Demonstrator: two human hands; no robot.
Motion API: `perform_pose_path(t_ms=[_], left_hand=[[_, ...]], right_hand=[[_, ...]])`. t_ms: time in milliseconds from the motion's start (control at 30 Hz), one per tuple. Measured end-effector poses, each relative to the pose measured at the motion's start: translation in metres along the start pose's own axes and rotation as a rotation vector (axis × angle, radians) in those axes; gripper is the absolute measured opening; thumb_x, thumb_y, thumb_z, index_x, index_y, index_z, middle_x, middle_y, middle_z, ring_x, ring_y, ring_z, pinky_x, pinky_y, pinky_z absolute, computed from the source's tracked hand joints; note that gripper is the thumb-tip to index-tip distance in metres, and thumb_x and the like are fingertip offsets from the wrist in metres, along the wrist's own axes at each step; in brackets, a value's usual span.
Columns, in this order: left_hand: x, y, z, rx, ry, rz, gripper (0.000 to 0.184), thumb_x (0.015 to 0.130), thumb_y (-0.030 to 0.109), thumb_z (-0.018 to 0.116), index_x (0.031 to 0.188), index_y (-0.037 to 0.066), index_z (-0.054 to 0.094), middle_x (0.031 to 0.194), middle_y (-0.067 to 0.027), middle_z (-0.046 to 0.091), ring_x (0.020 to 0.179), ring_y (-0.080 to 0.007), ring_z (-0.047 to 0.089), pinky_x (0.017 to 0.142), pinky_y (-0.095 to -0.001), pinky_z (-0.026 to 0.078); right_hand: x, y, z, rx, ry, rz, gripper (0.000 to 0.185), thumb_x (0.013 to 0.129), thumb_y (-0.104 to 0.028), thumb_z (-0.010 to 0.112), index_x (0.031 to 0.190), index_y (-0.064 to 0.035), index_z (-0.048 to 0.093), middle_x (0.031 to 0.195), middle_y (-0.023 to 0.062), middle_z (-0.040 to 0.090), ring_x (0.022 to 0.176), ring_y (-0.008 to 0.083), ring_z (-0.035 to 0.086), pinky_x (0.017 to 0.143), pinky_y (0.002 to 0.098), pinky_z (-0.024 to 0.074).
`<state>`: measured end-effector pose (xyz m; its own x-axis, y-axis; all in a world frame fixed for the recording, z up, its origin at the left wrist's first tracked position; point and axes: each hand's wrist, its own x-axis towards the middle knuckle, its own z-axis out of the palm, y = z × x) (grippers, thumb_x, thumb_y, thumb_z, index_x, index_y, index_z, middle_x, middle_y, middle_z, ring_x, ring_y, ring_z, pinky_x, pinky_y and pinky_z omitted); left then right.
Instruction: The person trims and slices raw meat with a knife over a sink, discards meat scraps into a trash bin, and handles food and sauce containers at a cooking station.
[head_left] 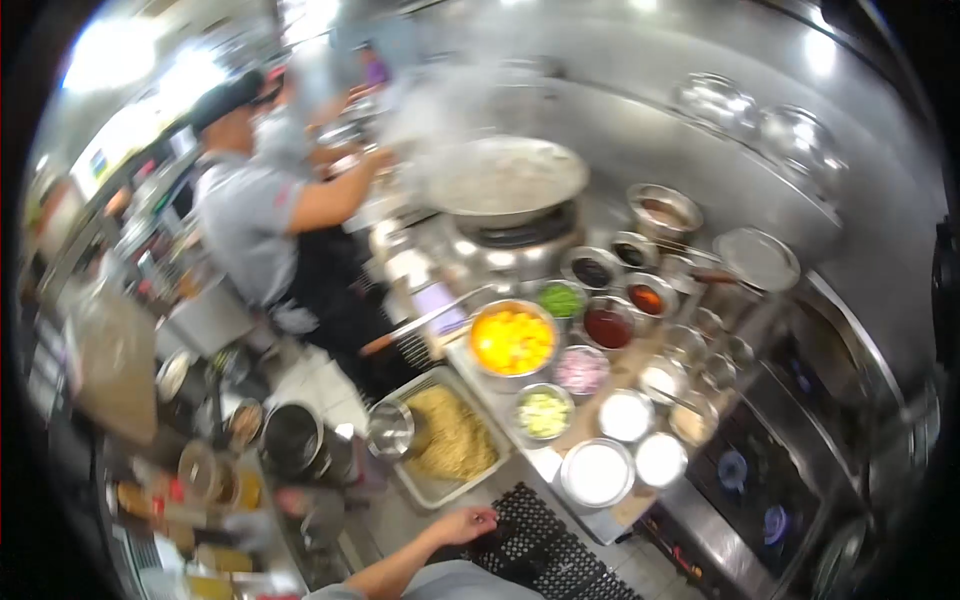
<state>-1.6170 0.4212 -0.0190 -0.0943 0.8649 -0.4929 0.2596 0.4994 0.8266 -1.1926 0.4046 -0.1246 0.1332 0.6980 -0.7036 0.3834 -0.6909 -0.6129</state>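
Note:
My left hand (pixel 465 525) is low in the centre, its fingers curled together with nothing visible in them. It hangs over the floor, just below a tray of yellow noodles (pixel 450 440) and apart from it. A metal pot (pixel 392 428) overlaps the tray's left side. Right of the tray, a counter holds a bowl of orange-yellow pieces (pixel 513 340), a bowl of pale green pieces (pixel 544 412), a bowl of pink pieces (pixel 581 371) and a bowl of white contents (pixel 597 473). My right hand is out of view.
A co-worker (pixel 250 210) in a grey shirt and dark cap reaches toward the steam at the upper left. A large steaming wok (pixel 508 180) sits behind the bowls. Stove burners (pixel 733 470) show bluish glows at the right. A perforated black mat (pixel 540 550) covers the floor below.

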Motion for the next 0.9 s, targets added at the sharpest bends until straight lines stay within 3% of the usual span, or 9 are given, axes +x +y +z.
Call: perform_pose_path(t_ms=[167, 367, 433, 533, 600, 733, 767, 867, 900], left_hand=[[-0.064, -0.018, -0.043, -0.139, 0.453, -0.097, 0.037, 0.093, 0.030, 0.063, 0.119, 0.004, 0.063, 0.104, -0.0102, 0.071, 0.096, -0.0197, 0.068, 0.084, -0.0321, 0.052], [-0.080, -0.054, -0.054, -0.258, 0.617, -0.068, 0.036, 0.093, 0.027, 0.063, 0.119, 0.002, 0.063, 0.104, -0.0121, 0.071, 0.094, -0.0192, 0.068, 0.082, -0.0320, 0.052], [-0.084, -0.046, -0.056, -0.238, 0.626, -0.058, 0.035, 0.093, 0.026, 0.063, 0.118, 0.002, 0.063, 0.103, -0.0113, 0.071, 0.091, -0.0177, 0.068, 0.078, -0.0308, 0.052], [-0.040, -0.091, -0.067, -0.233, 0.559, 0.029, 0.029, 0.093, 0.023, 0.062, 0.113, 0.002, 0.065, 0.090, -0.0073, 0.071, 0.074, -0.0121, 0.064, 0.064, -0.0273, 0.049], [-0.014, -0.129, -0.085, -0.299, 0.354, -0.221, 0.020, 0.092, 0.016, 0.064, 0.108, 0.004, 0.067, 0.072, -0.0032, 0.063, 0.058, -0.0095, 0.053, 0.053, -0.0268, 0.044], [0.017, -0.162, -0.112, -0.107, 0.080, -0.493, 0.023, 0.093, 0.020, 0.058, 0.108, 0.006, 0.068, 0.087, -0.0063, 0.067, 0.073, -0.0178, 0.059, 0.065, -0.0312, 0.048], [0.021, -0.169, -0.116, -0.026, 0.020, -0.484, 0.024, 0.093, 0.021, 0.056, 0.108, 0.007, 0.068, 0.090, -0.0070, 0.067, 0.077, -0.0198, 0.061, 0.068, -0.0323, 0.049], [0.050, -0.212, -0.139, 0.485, -0.143, -0.006, 0.027, 0.094, 0.024, 0.052, 0.108, 0.009, 0.068, 0.101, -0.0093, 0.070, 0.089, -0.0260, 0.066, 0.077, -0.0357, 0.051], [0.051, -0.215, -0.140, 0.489, -0.033, 0.073, 0.028, 0.094, 0.025, 0.050, 0.108, 0.010, 0.069, 0.105, -0.0101, 0.070, 0.093, -0.0281, 0.067, 0.080, -0.0368, 0.052]], right_hand=[[0.033, -0.051, 0.014, -0.270, -0.267, -0.130, 0.033, 0.092, -0.033, 0.058, 0.109, -0.0076, 0.069, 0.100, 0.0120, 0.069, 0.089, 0.0221, 0.063, 0.079, 0.0361, 0.0494], [0.047, -0.084, 0.045, -0.624, -0.529, -0.180, 0.035, 0.093, -0.037, 0.059, 0.112, -0.0098, 0.069, 0.106, 0.0110, 0.070, 0.096, 0.0195, 0.062, 0.086, 0.0333, 0.0491], [0.066, -0.073, 0.088, -0.198, -0.635, -0.272, 0.026, 0.098, -0.024, 0.056, 0.111, -0.0020, 0.063, 0.087, 0.0064, 0.071, 0.072, 0.0132, 0.067, 0.059, 0.0285, 0.0542], [0.040, -0.101, 0.117, 0.003, -0.591, -0.268, 0.025, 0.096, -0.022, 0.060, 0.111, -0.0038, 0.066, 0.092, 0.0054, 0.072, 0.074, 0.0121, 0.067, 0.062, 0.0252, 0.0529], [0.053, -0.086, 0.131, -0.095, -0.575, -0.306, 0.027, 0.097, -0.025, 0.058, 0.111, -0.0029, 0.066, 0.091, 0.0056, 0.071, 0.074, 0.0121, 0.066, 0.067, 0.0265, 0.0532], [0.026, -0.063, 0.115, -0.484, -0.086, -0.541, 0.024, 0.097, -0.024, 0.058, 0.105, -0.0034, 0.068, 0.083, 0.0053, 0.071, 0.070, 0.0145, 0.064, 0.065, 0.0283, 0.0523], [0.023, -0.049, 0.112, -0.340, -0.076, -0.457, 0.026, 0.097, -0.026, 0.058, 0.103, -0.0028, 0.068, 0.081, 0.0071, 0.070, 0.069, 0.0152, 0.064, 0.063, 0.0282, 0.0519], [0.000, -0.026, 0.076, 0.210, -0.131, 0.019, 0.025, 0.092, -0.025, 0.061, 0.102, -0.0045, 0.072, 0.090, 0.0104, 0.073, 0.082, 0.0185, 0.069, 0.075, 0.0314, 0.0538], [-0.003, -0.033, 0.069, 0.113, -0.105, -0.004, 0.026, 0.092, -0.026, 0.060, 0.102, -0.0049, 0.071, 0.091, 0.0106, 0.072, 0.083, 0.0194, 0.069, 0.076, 0.0324, 0.0534]])
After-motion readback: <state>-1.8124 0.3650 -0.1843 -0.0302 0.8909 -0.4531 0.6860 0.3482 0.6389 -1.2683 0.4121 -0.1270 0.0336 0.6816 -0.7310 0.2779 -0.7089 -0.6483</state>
